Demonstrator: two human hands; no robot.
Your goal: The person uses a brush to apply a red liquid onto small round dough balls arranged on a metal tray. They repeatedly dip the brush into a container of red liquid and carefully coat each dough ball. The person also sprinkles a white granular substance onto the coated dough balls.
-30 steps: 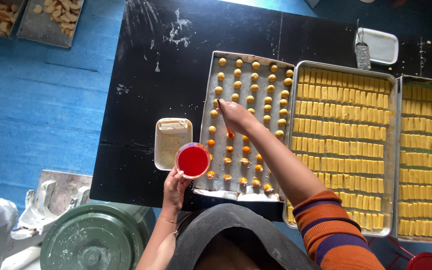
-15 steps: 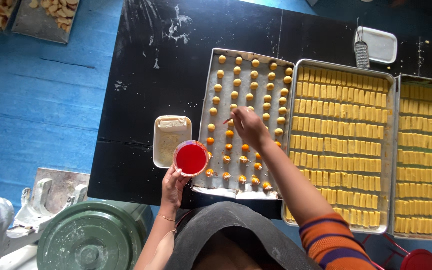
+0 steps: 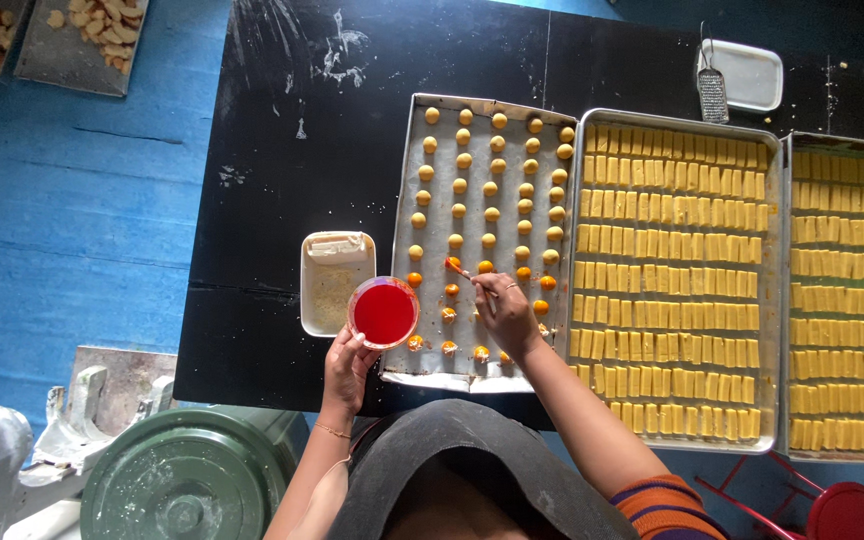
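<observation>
Two hands work over a metal baking tray (image 3: 404, 150) of small round dough balls (image 3: 492, 215): the left hand (image 3: 348, 365) grips a cup of red liquid (image 3: 383, 312) (beside the tray's near-left corner), the right hand (image 3: 505, 315) pinches a thin brush (image 3: 457, 268) touching an orange-glazed ball.

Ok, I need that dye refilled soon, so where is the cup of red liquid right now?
In the head view, the cup of red liquid is in the left hand, between the small cream tub and the tray of round sweets.
</observation>
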